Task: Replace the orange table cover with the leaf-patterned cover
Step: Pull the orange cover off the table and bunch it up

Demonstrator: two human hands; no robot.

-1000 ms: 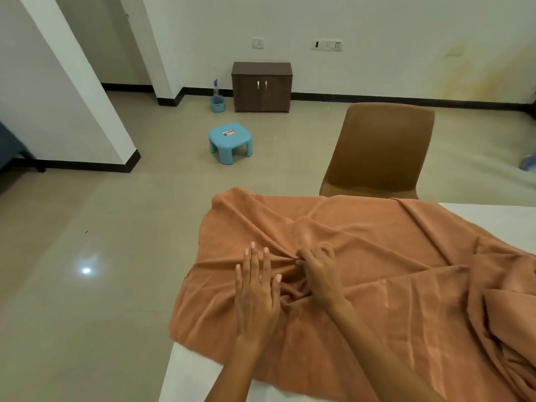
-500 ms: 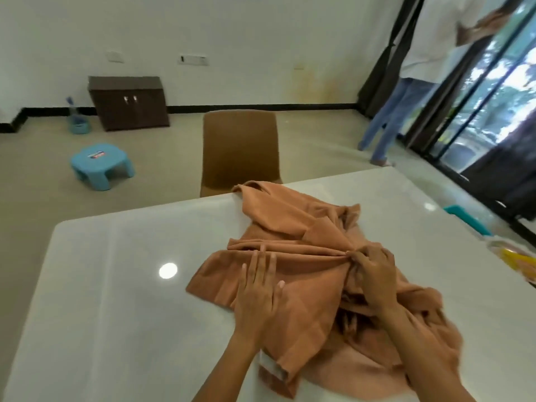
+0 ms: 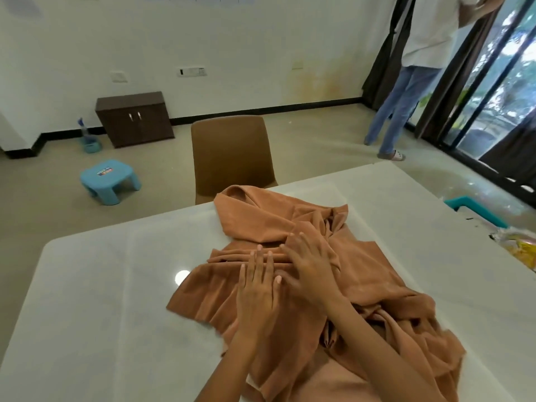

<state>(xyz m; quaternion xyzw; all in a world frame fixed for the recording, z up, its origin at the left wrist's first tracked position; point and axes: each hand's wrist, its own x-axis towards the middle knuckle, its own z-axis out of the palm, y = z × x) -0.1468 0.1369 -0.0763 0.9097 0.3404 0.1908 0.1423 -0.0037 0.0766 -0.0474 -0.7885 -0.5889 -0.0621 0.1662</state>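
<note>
The orange cover (image 3: 290,271) lies bunched in the middle of the white desk (image 3: 95,285), already pulled off most of the top. Both hands press flat on it with fingers straight: the left hand (image 3: 256,294) on a flattened fold, the right hand (image 3: 311,265) just beside and slightly ahead, its fingers overlapping the left thumb side. Neither grip is clenched; nothing is grasped.

The heap is loose and uneven, so pressing without holding could let folds slide apart, and the near part, which hangs over the desk's near edge, may drag the rest down once the hands lift.

The desk's left side is bare and gives room to slide or fold the cloth. At the far edge a brown chair (image 3: 232,155) stands close to the cover's tip. By the right edge lie a teal item (image 3: 475,210) and something yellow (image 3: 522,250), possibly the leaf-patterned cover, though too cropped to tell.
</note>
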